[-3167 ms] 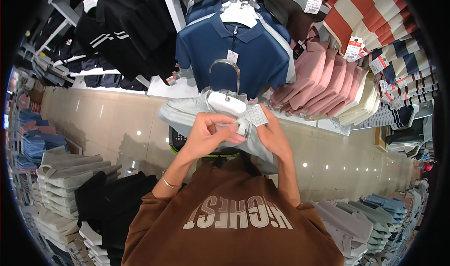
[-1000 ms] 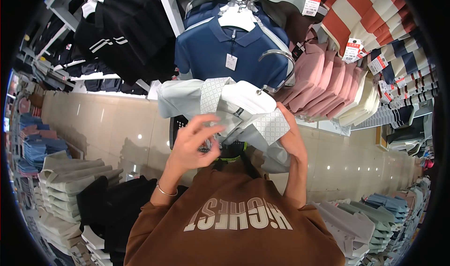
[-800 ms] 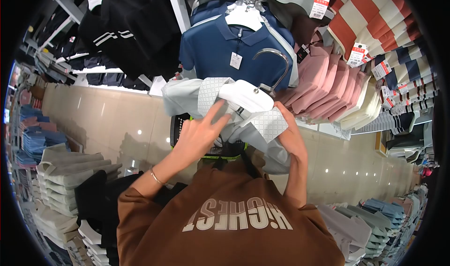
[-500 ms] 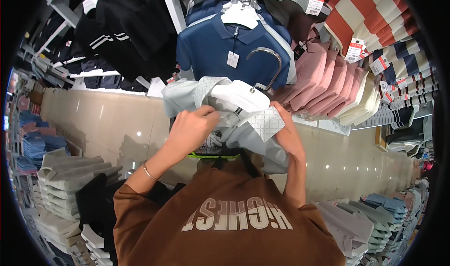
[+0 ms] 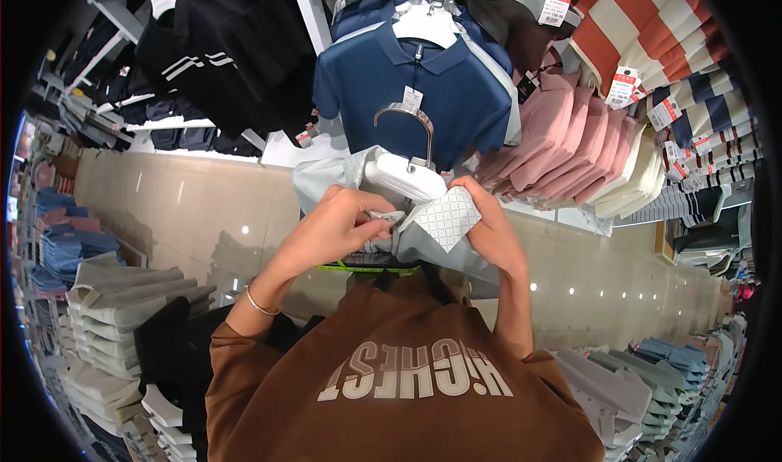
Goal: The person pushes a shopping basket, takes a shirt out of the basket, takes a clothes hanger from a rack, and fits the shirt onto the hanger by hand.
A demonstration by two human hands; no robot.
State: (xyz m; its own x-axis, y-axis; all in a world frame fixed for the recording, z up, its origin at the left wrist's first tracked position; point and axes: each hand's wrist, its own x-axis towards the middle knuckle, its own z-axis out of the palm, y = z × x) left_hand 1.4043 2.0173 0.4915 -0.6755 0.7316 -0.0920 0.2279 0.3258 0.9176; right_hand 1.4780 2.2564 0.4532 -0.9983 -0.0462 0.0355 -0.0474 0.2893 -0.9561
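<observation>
A light grey polo shirt (image 5: 326, 179) with a grid-patterned collar (image 5: 441, 219) hangs on a white hanger (image 5: 410, 176) in front of my chest. The hanger's metal hook (image 5: 429, 128) points up, in front of a navy polo. My left hand (image 5: 342, 224) pinches a folded edge of the shirt near the neck opening. Fingers of my right hand (image 5: 491, 227) are closed on the right collar flap, with some fingers hidden behind it. The lower part of the shirt is mostly hidden by my hands and forearms.
Ahead hangs the navy polo (image 5: 423, 96) on a rack, with black shirts (image 5: 228, 55) to its left. Pink shirts (image 5: 546, 132) and striped shirts (image 5: 652, 22) with price tags hang at right. Grey garments (image 5: 122, 299) stand low at left. Shiny floor (image 5: 187, 210) lies between racks.
The hanger has shifted a little left and down, and its hook has swung left. My left hand has moved slightly right, now pinching fabric near the neckline. My right hand stays on the collar.
</observation>
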